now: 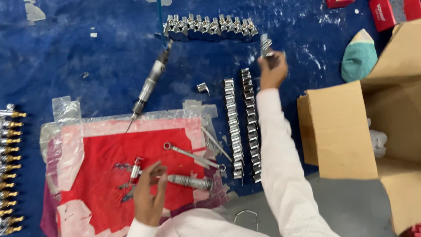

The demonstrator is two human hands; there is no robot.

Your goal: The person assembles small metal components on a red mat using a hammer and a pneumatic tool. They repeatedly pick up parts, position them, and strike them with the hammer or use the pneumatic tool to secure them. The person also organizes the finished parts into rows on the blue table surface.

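A blue work surface [87, 57], scuffed and flecked with white, fills the view; a grey floor patch [351, 206] shows at bottom right (dull, flat), under even, shadowless light throughout.

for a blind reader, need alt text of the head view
The right hand holds a small metal fitting above two rows of metal fittings on a blue surface; the left hand rests on a red mat by a wrench.

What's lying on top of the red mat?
On the red mat lie a wrench, a thin rod, a threaded metal part and a small red-and-silver piece. The left hand rests there too, hiding whatever is beneath it.
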